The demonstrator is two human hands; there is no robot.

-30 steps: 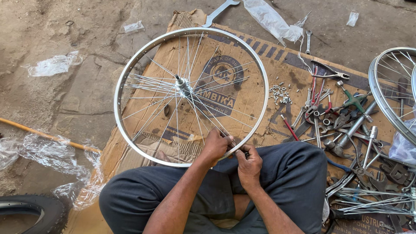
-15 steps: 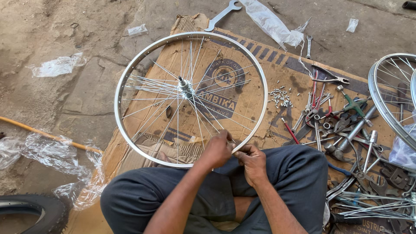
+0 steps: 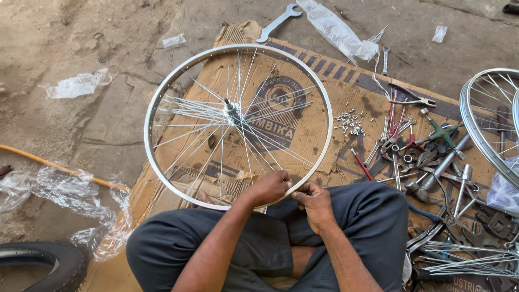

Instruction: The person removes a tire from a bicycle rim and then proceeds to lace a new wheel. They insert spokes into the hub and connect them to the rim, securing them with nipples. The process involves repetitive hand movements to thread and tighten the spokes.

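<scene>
The left hand (image 3: 268, 187) slides a touch along the near arc of the wheel rim (image 3: 162, 97), and the right hand (image 3: 315, 203), a second ago just beside that pinch, now sits lower and nearer the lap, fingers curled.

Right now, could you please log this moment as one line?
left hand: on bicycle wheel rim near edge | right hand: beside it at rim | wheel: flat on cardboard | spoke nipples: right
</scene>
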